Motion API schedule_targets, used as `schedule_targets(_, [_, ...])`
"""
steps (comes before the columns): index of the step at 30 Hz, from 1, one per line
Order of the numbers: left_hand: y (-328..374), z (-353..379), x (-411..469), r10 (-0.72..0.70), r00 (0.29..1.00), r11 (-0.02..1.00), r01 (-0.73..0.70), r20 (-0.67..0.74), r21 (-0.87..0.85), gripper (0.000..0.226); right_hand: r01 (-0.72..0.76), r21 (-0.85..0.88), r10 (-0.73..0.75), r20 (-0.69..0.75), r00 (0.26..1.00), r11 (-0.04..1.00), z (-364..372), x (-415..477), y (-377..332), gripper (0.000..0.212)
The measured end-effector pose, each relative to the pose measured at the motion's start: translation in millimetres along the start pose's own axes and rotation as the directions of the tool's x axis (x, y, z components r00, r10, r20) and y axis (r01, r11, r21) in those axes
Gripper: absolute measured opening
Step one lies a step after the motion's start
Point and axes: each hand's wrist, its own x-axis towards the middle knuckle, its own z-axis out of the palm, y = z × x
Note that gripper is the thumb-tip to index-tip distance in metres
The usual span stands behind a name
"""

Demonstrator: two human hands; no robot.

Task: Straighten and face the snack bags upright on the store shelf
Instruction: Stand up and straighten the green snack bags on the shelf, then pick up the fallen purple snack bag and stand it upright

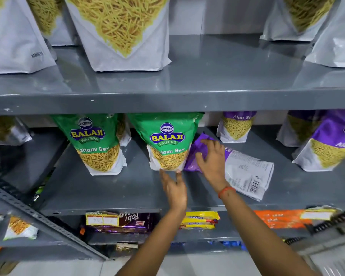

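Observation:
On the middle grey shelf point(108, 188) a purple and white snack bag point(245, 172) lies flat on its front, barcode side up. My right hand point(211, 158) rests on its purple top end with fingers spread. My left hand point(174, 188) reaches the bottom edge of an upright green Balaji Ratlami Sev bag point(165, 140), its fingertips touching the bag's base. A second green Balaji bag point(97, 142) stands upright to the left. Purple Aloo Sev bags stand at the back point(236, 126) and at the far right point(327, 144).
The upper shelf point(207, 76) holds tall white sev bags point(120, 32) with a gap in its middle. Below the middle shelf lie biscuit packs point(120, 222) and an orange packet point(281, 218). A slotted metal upright point(38, 218) slants across the lower left.

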Motion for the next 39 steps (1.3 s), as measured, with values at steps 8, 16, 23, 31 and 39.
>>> schedule_targets(8, [11,102,-55,-0.467,0.831,0.825,0.532,0.301,-0.189,0.033,-0.112,-0.467,0.366,0.498,0.786,0.877,-80,50,106,0.083])
schedule_targets(16, [17,142,-74,-0.469,0.837,0.78,0.542,0.281,-0.312,0.038,-0.064,-0.224,0.199,0.655,0.729,0.973,-106,62,145,0.065])
schedule_targets(23, [17,153,-86,-0.469,0.829,0.782,0.55,0.304,-0.295,0.039,-0.063,-0.102,0.116,0.683,0.721,0.993,-127,68,158,0.045])
schedule_targets(31, [16,159,-96,-0.335,0.859,0.832,0.463,0.386,-0.306,0.029,-0.29,0.123,0.164,0.594,0.788,0.949,-142,56,183,0.026])
schedule_targets(39, [47,157,-89,-0.077,0.957,0.938,0.165,0.281,-0.304,0.034,-0.315,0.488,0.02,0.519,0.855,0.814,-152,59,182,0.033])
